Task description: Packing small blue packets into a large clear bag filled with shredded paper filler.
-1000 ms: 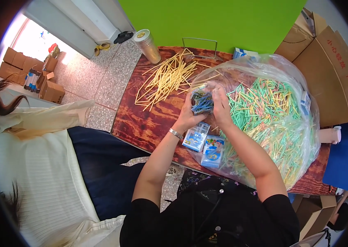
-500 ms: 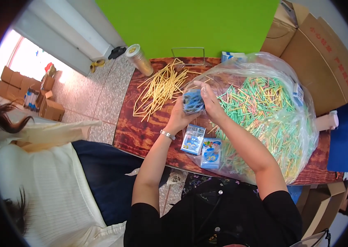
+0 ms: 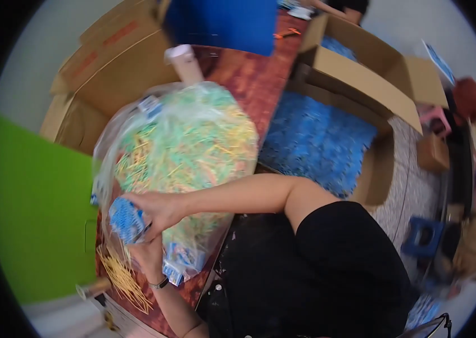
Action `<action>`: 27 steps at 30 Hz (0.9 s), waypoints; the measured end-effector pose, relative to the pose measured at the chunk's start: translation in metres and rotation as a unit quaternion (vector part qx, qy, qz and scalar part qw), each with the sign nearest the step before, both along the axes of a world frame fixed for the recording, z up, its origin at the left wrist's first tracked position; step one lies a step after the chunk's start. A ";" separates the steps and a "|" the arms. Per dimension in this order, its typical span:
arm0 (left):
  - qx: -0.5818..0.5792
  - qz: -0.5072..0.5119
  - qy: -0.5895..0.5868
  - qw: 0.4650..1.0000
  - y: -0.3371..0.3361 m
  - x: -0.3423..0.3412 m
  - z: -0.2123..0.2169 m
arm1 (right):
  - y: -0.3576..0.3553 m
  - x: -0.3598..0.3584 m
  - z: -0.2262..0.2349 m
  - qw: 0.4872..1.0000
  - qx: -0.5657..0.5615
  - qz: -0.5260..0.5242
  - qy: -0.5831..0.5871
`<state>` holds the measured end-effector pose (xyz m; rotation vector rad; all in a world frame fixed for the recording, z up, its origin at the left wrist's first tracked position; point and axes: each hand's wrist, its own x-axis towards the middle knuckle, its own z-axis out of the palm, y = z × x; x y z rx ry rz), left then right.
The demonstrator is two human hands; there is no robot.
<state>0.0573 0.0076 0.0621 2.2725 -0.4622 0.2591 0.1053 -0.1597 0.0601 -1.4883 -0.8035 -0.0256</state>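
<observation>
My right hand (image 3: 159, 208) and my left hand (image 3: 147, 256) together hold a small blue packet (image 3: 125, 219) at the near edge of a big clear bag (image 3: 181, 141) full of green, yellow and orange sticks. The right arm reaches across the front of the bag. The left wrist wears a bracelet. Loose yellow sticks (image 3: 122, 279) lie on the brown table (image 3: 249, 79) beside the left hand. Two more small blue packets (image 3: 180, 266) lie under the bag's edge.
An open cardboard box (image 3: 356, 79) holds a heap of blue items (image 3: 317, 141) to the right. More cardboard boxes (image 3: 108, 62) stand behind the bag, with a white roll (image 3: 184, 62) between. A green board (image 3: 35, 214) is at left, a blue stool (image 3: 424, 234) at right.
The view has swung round sharply, so the table now runs up the picture. Both hands stay together on the blue packet at the bag.
</observation>
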 end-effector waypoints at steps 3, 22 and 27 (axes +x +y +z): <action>0.011 -0.091 -0.027 0.995 -0.098 -0.002 0.004 | -0.104 -0.045 0.006 0.992 -0.030 -0.117 0.025; 0.096 -0.232 0.180 0.951 -0.273 -0.006 -0.051 | -0.571 -0.432 -0.280 0.528 -0.122 -0.791 0.285; 0.086 -0.146 0.163 0.972 -0.259 -0.002 -0.042 | -0.603 -0.454 -0.359 0.459 -0.200 -0.775 0.386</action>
